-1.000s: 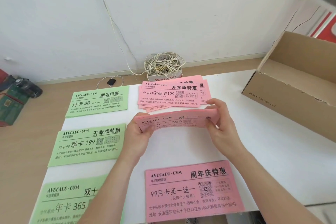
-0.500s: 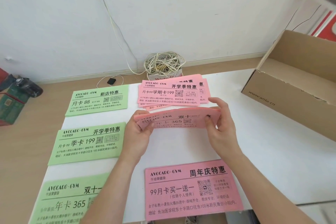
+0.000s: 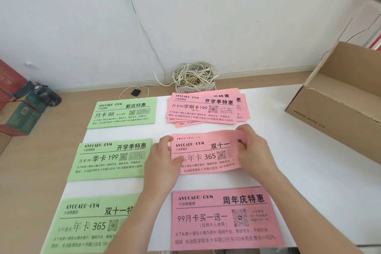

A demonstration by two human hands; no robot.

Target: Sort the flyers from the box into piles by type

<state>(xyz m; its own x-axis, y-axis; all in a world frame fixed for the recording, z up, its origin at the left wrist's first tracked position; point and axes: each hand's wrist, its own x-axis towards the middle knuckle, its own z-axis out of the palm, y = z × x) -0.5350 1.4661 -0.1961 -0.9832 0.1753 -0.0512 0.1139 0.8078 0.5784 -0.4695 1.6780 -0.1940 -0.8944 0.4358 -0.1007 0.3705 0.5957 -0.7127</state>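
**Both hands grasp a pink flyer stack at the centre of the table.**

The white table [image 3: 299, 171] carries all items. The open cardboard box [image 3: 334, 113] stands at its right edge, and its inside is hidden. The near pink pile [image 3: 224, 218] and the near green pile [image 3: 88, 225] lie side by side at the front. Behind them, the middle green pile [image 3: 111, 159] and the far green pile [image 3: 123, 112] complete the left column. The fanned far pink pile [image 3: 206, 109] heads the right column. The pink flyer stack [image 3: 206, 154], marked "365", sits between the two pink piles. Contact with the table cannot be determined. The left hand [image 3: 162, 163] pinches its left edge, thumb on the printed face. The right hand [image 3: 253, 150] curls over its right edge. A cable coil [image 3: 194, 76] lies by the wall.
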